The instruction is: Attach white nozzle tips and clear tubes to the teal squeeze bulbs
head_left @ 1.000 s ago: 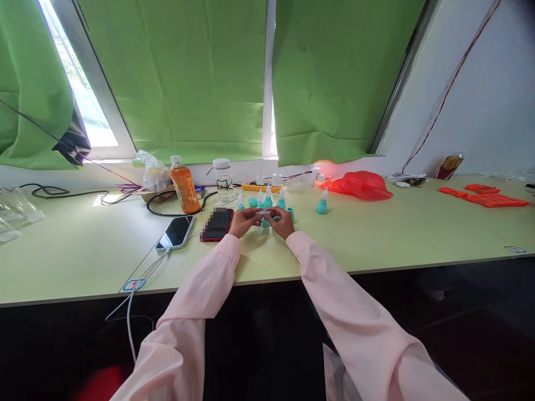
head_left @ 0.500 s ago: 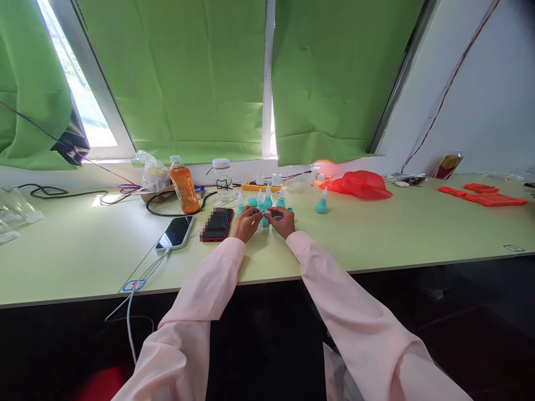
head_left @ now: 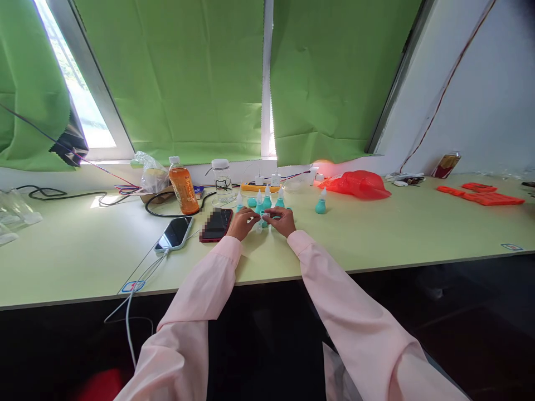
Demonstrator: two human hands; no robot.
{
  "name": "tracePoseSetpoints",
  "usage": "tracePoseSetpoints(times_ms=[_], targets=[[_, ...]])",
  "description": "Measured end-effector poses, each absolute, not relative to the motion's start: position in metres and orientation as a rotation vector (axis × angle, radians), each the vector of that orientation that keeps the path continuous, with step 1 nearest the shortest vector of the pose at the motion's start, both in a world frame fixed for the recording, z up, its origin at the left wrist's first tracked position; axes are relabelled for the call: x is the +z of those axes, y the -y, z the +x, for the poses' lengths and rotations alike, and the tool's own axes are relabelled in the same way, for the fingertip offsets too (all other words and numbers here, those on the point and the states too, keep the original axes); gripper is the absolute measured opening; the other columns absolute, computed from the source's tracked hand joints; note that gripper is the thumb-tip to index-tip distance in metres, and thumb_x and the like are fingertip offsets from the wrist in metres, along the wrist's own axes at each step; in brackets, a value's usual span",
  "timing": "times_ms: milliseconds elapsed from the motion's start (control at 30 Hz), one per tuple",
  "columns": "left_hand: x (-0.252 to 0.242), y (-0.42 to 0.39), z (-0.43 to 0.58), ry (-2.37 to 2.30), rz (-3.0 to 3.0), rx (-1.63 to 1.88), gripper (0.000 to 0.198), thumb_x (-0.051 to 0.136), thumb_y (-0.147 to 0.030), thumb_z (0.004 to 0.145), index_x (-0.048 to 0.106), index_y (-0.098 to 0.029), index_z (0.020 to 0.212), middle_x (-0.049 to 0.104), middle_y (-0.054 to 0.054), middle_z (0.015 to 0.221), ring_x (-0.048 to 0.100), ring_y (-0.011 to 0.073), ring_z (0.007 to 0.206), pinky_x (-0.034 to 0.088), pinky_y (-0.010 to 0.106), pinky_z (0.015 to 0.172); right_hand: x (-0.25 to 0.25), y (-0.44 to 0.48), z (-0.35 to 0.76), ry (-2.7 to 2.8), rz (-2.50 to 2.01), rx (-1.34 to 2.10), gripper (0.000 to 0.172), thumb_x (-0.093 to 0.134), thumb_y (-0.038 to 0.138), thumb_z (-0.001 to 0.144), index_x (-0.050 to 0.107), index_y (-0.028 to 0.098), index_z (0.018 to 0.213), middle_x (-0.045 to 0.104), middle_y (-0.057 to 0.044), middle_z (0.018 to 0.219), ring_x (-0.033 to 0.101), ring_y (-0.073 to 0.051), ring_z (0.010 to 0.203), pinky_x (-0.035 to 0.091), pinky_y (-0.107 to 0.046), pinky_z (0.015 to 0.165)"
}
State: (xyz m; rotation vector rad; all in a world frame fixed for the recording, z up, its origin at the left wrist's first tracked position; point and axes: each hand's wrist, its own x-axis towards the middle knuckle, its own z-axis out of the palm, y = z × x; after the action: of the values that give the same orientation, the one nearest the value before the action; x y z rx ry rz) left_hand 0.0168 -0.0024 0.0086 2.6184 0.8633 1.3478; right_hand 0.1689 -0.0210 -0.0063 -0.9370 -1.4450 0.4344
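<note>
In the head view my right hand point(head_left: 282, 220) pinches a small whitish piece point(head_left: 266, 215), too small to make out fully. My left hand point(head_left: 244, 224) reaches in from the other side, fingertips bent together beside that piece; whatever lies between them is hidden. Around and behind the hands stand several teal squeeze bulbs with clear pointed tips, such as one teal bulb point(head_left: 267, 201) at the back. Apart from the group, another teal bulb point(head_left: 320, 206) stands upright to the right. Small clear pieces point(head_left: 259, 227) lie below my fingers.
Left of my hands lie a dark phone point(head_left: 217, 224) and a white-edged phone point(head_left: 173, 234) with a cable. Behind them stand an orange drink bottle point(head_left: 183, 186) and a clear jar point(head_left: 222, 181). A red plastic bag point(head_left: 357, 185) sits at the back right, orange pieces point(head_left: 485, 196) farther right.
My left hand has shifted slightly left, away from my right hand. The whitish piece at my right fingertips now shows more plainly.
</note>
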Motion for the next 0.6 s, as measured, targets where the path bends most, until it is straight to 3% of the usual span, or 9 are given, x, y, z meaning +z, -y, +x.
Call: tracePoseSetpoints(times_ms=[400, 600], targets=[[0.008, 0.014, 0.019, -0.878, 2.897, 1.218, 0.019, 0.037, -0.016, 0.078, 0.055, -0.016, 0.071, 0.052, 0.008, 0.07, 0.042, 0.0214, 0.08, 0.038, 0.033, 0.064, -0.007, 0.021, 0.169, 1.482, -0.893, 0.515, 0.022, 0.066, 0.03, 0.051, 0.067, 0.018, 0.069, 0.06, 0.0, 0.062, 0.056, -0.012, 0.051, 0.052, -0.026, 0.046], [0.01, 0.015, 0.022, -0.884, 2.953, 1.217, 0.016, 0.037, -0.013, 0.075, 0.052, -0.016, 0.068, 0.049, 0.007, 0.066, 0.042, 0.0207, 0.077, 0.039, 0.032, 0.064, -0.007, 0.022, 0.168, 1.448, -0.896, 0.535, 0.022, 0.067, 0.03, 0.05, 0.066, 0.017, 0.069, 0.061, -0.001, 0.063, 0.056, -0.012, 0.049, 0.052, -0.026, 0.044]])
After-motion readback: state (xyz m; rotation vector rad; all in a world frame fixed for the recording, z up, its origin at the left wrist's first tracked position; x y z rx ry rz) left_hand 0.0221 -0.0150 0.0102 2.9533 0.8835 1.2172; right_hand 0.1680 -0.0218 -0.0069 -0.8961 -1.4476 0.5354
